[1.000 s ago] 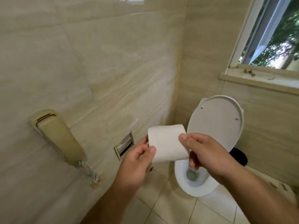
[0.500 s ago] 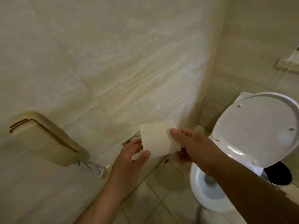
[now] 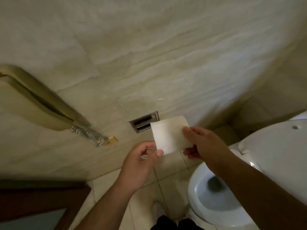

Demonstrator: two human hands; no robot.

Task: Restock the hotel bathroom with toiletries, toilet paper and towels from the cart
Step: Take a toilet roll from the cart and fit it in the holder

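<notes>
A white toilet paper roll (image 3: pixel 169 135) hangs in the air just in front of the recessed metal paper holder (image 3: pixel 142 122) in the beige wall. My right hand (image 3: pixel 204 145) grips the roll's right side, thumb on top. My left hand (image 3: pixel 141 161) pinches the roll's lower left corner between thumb and fingers. The roll covers the holder's right end.
A beige wall phone (image 3: pixel 33 100) with a coiled cord (image 3: pixel 88 133) hangs at the left. The open white toilet (image 3: pixel 221 188) with its raised lid (image 3: pixel 279 151) stands at the right. A dark wooden door (image 3: pixel 38 201) shows at the lower left. My shoe (image 3: pixel 157 209) rests on the tiled floor.
The view has tilted down and left, so the window is out of frame. Both hands carried the roll closer to the wall holder, and my left hand shifted to the roll's lower corner.
</notes>
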